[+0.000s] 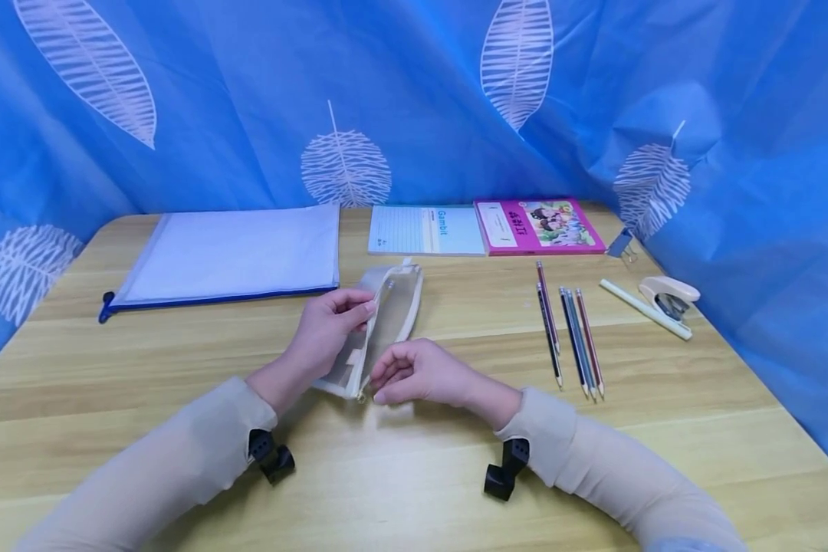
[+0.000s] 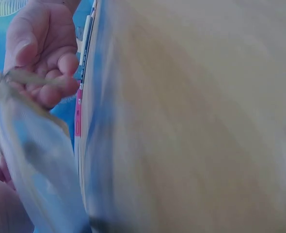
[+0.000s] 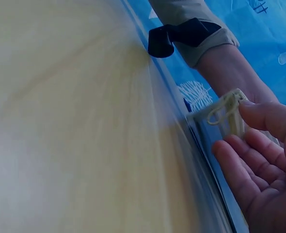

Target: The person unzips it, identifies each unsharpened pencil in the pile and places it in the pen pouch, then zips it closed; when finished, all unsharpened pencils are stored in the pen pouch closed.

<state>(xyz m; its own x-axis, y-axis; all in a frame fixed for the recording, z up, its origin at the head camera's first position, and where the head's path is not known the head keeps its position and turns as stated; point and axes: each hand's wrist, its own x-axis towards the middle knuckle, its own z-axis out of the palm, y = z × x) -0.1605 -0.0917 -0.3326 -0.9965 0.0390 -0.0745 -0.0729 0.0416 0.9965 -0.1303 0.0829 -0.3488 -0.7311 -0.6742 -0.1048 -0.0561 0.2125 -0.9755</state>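
A see-through pencil pouch [image 1: 395,307] with cream zipper edging stands tilted on the table, its long mouth parted. My left hand [image 1: 327,326] pinches one edge of that mouth between thumb and fingers. At the pouch's near end, my right hand [image 1: 428,373] hovers with loosely bent fingers, the fingertips right beside the zipper's end. In the right wrist view a thin cord loop [image 3: 219,115] hangs from the pouch end, close to the right thumb [image 3: 259,114]. The left wrist view shows the pouch [image 2: 46,165] blurred, below the right hand's upturned palm [image 2: 48,34].
A white zip folder [image 1: 241,253] with blue edging lies back left. Behind are a pale blue notebook [image 1: 403,230] and a pink book [image 1: 545,226]. On the right lie several pencils [image 1: 576,341], a pale green stick [image 1: 645,308], a white stapler-like tool [image 1: 669,295] and a binder clip [image 1: 619,243].
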